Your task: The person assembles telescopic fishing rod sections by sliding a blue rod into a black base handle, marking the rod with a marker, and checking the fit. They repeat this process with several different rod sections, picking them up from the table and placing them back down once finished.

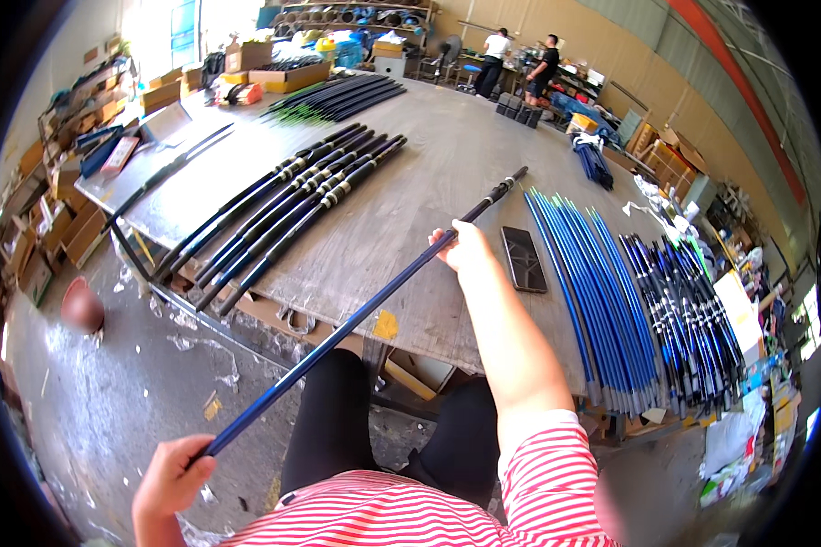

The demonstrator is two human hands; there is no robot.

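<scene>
Rod [360, 314]: long, slim, straight, shiny dark blue, held aslant there
Far end [511, 180]: black, out over the table [429, 182]
Near end [214, 445]: past the table's edge, off left

Held rod [365, 312] is dark blue, black at the upper end. Fanned rods [602, 310] run brighter blue with pale green tips. Far-right bundle [689, 319] mixes black and blue with silver-white bands. Left-hand rods [312, 190] are black, pale rings. Back pile [356, 94]: black, green tips. Phone [524, 260] is black, tabletop [429, 182] grey-brown, shirt [374, 510] red-and-white striped, trousers [333, 410] black, beam [739, 91] orange-red.
</scene>
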